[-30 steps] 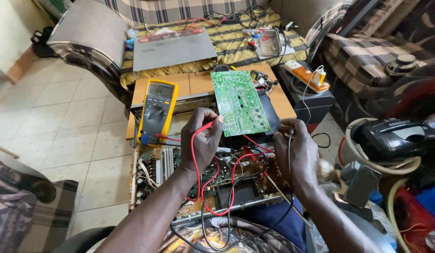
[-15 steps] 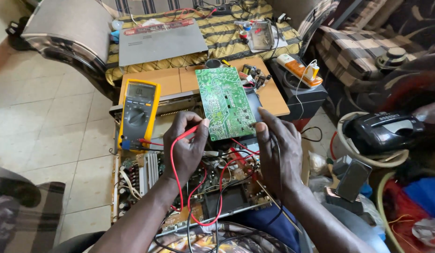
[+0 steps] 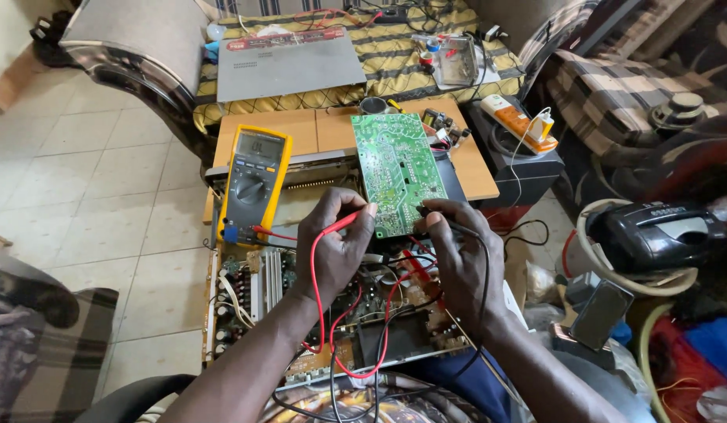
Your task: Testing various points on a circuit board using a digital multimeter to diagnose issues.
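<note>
**Two probes at the near edge of a green circuit board**

The left hand (image 3: 336,247) is closed around a red test probe (image 3: 346,221), and the probe tip meets the near edge of the green circuit board (image 3: 396,171). The right hand (image 3: 457,251) grips a black test probe (image 3: 435,213) between thumb and fingers, and this tip is also at the near edge of the board, a little to the right of the red one. The board lies tilted, its far part over the wooden counter (image 3: 316,129) and its near part over an opened device chassis (image 3: 332,309) full of parts, under both hands.

The red lead (image 3: 320,301) and the black lead (image 3: 485,282) loop down over the chassis. The red one runs to the yellow multimeter (image 3: 252,182), which stands just left of the board. Its screen is too small to read, so I cannot tell if there is a value.

As far as I can judge, the work is in the middle: the case is already open, the board is out and both probes are placed, but nothing is put back together.

Further away, a flat grey box with a red strip (image 3: 289,61) lies on a yellow striped cloth. On the right, an orange and white power strip (image 3: 518,121) rests on a dark box.
</note>
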